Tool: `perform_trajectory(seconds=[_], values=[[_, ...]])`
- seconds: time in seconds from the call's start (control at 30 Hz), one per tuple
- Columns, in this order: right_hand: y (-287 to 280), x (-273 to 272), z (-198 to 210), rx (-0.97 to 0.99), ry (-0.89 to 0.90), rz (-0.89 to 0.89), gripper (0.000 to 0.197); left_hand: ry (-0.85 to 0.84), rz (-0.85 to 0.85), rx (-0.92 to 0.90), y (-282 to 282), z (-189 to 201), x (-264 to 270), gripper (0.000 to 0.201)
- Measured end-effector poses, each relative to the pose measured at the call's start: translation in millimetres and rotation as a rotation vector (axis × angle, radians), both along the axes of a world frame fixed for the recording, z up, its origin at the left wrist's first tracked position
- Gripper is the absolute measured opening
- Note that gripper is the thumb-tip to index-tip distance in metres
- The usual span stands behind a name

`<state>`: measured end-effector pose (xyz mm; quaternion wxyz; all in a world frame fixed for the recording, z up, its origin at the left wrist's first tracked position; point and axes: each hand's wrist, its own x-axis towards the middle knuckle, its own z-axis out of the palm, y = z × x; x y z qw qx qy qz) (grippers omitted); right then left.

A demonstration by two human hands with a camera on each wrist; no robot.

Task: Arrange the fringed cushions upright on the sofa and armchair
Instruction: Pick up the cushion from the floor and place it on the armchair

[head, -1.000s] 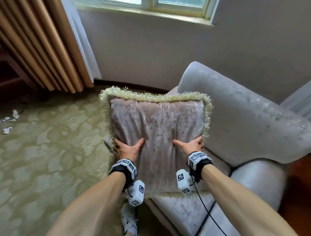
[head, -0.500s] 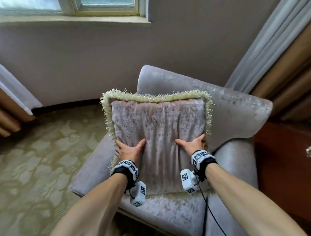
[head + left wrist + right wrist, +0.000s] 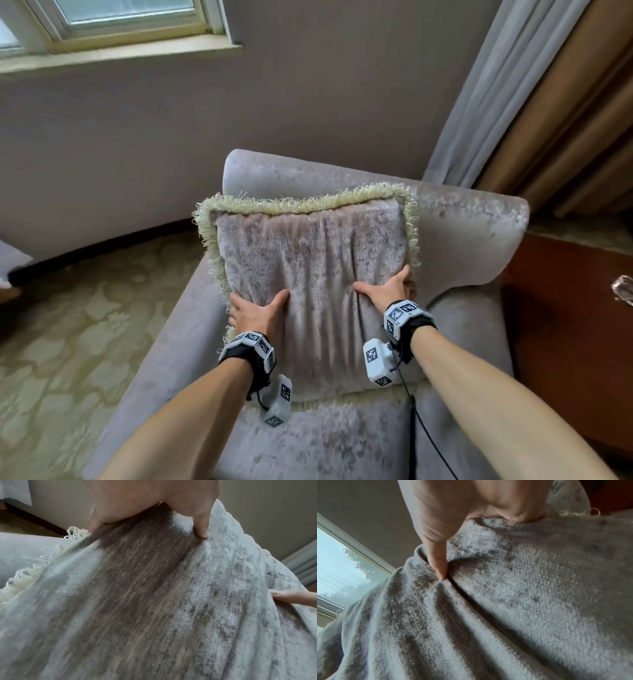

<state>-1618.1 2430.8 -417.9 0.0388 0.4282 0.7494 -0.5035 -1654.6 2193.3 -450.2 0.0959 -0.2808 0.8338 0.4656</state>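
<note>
Grey velvet armchair fills centre, holding one fringed cushion upright on seat, in front of backrest; whether it touches backrest, cannot tell. Patterned carpet at 9 o'clock. Curtains at 2 o'clock, window at 11 o'clock, wooden desk at 3 o'clock beside armrest. Left hand clamped on cushion's left edge, thumb dug into fabric. Right hand clamped on right edge, thumb pressing crease.
</note>
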Motion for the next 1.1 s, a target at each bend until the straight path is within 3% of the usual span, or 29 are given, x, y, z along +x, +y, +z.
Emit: perform_trajectory(seconds=[0.2,0.4,0.6,0.73,0.87,1.1], values=[[28.6,-28.5,-7.4,0.075,-0.053,0.026,0.13,-0.085,0.038,0.027,27.8,-22.1,-27.6,0.124],[40.1,-54.0,-36.8,0.152,-0.162,0.056,0.149,-0.145,0.036,0.066,37.8,-57.6,-41.4,0.127],[42.0,-55.6,-59.1,0.233,-0.237,0.069,0.138,-0.215,0.01,0.14,34.6,-94.0,-51.2,0.133],[41.3,-55.5,-74.6,0.22,-0.307,0.123,0.135,-0.269,-0.04,0.298,19.3,-119.0,-53.4,0.137],[38.7,-52.4,-85.7,0.188,-0.347,0.174,0.135,-0.366,-0.214,0.365,1.7,-122.9,-58.0,0.14],[25.8,-62.6,-77.3,0.148,-0.34,0.184,0.13,-0.224,-0.371,0.313,-0.5,-100.7,-89.2,0.127]])
